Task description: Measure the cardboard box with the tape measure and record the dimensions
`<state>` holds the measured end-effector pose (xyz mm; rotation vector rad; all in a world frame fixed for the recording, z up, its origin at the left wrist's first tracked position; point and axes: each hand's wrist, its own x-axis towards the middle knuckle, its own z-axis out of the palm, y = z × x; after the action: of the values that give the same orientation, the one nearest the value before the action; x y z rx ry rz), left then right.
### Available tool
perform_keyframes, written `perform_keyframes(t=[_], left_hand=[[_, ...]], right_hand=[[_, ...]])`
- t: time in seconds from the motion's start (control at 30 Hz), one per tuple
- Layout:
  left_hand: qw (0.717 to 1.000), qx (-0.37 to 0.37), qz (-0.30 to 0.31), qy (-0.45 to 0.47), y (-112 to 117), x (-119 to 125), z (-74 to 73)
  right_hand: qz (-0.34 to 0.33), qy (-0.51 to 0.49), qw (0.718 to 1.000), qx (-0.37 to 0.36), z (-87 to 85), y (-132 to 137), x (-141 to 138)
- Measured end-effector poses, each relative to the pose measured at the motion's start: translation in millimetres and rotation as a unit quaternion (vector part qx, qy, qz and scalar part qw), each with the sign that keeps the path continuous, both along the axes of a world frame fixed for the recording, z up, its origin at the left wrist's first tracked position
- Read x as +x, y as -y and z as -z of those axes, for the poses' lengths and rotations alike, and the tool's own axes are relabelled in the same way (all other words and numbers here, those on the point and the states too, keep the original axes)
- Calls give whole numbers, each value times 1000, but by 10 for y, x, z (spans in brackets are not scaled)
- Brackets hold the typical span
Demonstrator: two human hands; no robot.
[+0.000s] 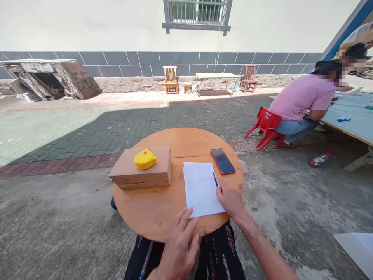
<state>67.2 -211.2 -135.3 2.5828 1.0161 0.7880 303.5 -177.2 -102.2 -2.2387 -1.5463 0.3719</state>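
Note:
A small round wooden table [151, 210] stands in front of me. A white sheet of paper [201, 188] lies on it. My right hand [230, 200] rests on the paper's right edge, fingers closed round a dark pen [215, 179]. My left hand [179, 243] lies at the table's near edge with its fingers spread, the fingertips touching the paper's lower left corner. A cardboard box [141, 171] sits on the left of the table with a yellow tape measure [145, 159] on top. A phone in a red case [223, 161] lies to the right of the paper.
A person in a pink shirt [303, 97] sits on a red chair [266, 126] at a long table [355, 120] on the right. Wooden chairs [171, 79] and a folding table [217, 77] stand by the far wall. A bottle [320, 159] lies on the ground.

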Motion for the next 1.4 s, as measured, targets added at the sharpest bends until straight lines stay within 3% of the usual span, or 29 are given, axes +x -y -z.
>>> perform_keyframes(t=[0.1,0.23,0.33,0.5,0.63,0.87,1.0,1.2,1.4], left_hand=[[998,-4,9,-60,-113,203,-42],[995,-3,7,-99,-188,311,-23],[995,0,-2,-97,-167,325,-15],[998,-4,-15,-67,-164,344,-28],[1000,7,-19,-18,-263,467,-27],[999,-11,-7,-32,-480,745,2],[999,-9,-9,-30,-526,773,44],[999,-20,-22,-17,-545,773,77],[999,-25,-21,-28,-564,784,77]], right_hand=[[-31,-141,988,57,-86,242,184],[-47,-412,898,149,-217,602,357],[-31,-455,859,233,-241,773,346],[57,-388,867,308,-134,770,201],[12,-382,885,266,-55,594,112],[14,-403,886,230,146,200,73],[-20,-370,913,170,257,11,60],[-33,-304,940,153,354,-171,33],[-67,-246,957,139,342,-190,50]])
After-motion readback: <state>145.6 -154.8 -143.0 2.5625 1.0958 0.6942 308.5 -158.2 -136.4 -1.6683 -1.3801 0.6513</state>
